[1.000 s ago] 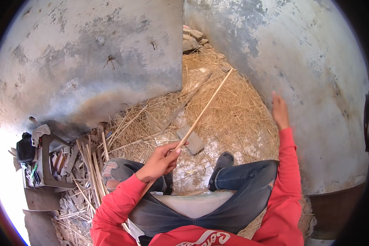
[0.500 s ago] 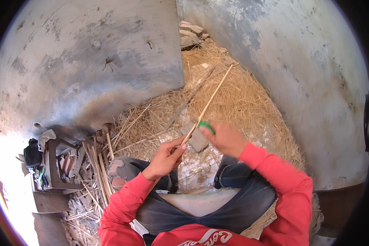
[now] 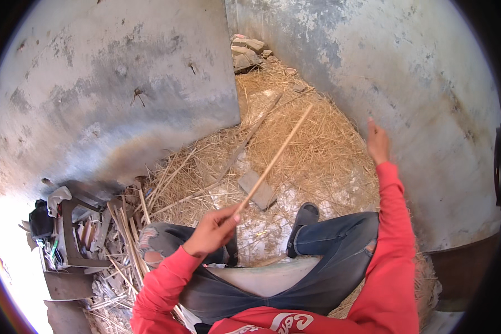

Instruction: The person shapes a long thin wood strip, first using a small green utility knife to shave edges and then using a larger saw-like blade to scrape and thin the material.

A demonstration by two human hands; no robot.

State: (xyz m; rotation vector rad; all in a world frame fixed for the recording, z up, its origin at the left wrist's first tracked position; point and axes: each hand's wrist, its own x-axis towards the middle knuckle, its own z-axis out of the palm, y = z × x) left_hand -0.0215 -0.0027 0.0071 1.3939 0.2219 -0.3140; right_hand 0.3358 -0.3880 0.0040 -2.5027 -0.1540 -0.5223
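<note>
My left hand point(image 3: 214, 229) is closed around the lower end of a thin, pale wooden stick point(image 3: 275, 158). The stick slants up and to the right, its far end free above the straw. My right hand point(image 3: 378, 143) is out to the right, near the right-hand wall and well apart from the stick. Its fingers are curled closed, and what they hold, if anything, is hidden. Beneath the stick, a flat grey block point(image 3: 256, 188) lies on the floor between my feet and the straw.
Straw shavings point(image 3: 323, 139) cover the floor ahead, with a longer stick point(image 3: 253, 133) lying across them. Broken bricks point(image 3: 246, 54) sit in the far corner. Grey walls rise left and right. Several cut sticks point(image 3: 129, 231) and a dark frame point(image 3: 67, 234) with clutter stand at left.
My right hand, which held a green-handled tool against the stick, has swung away to the right; the green no longer shows. My left hand and the stick have shifted slightly left and down.
</note>
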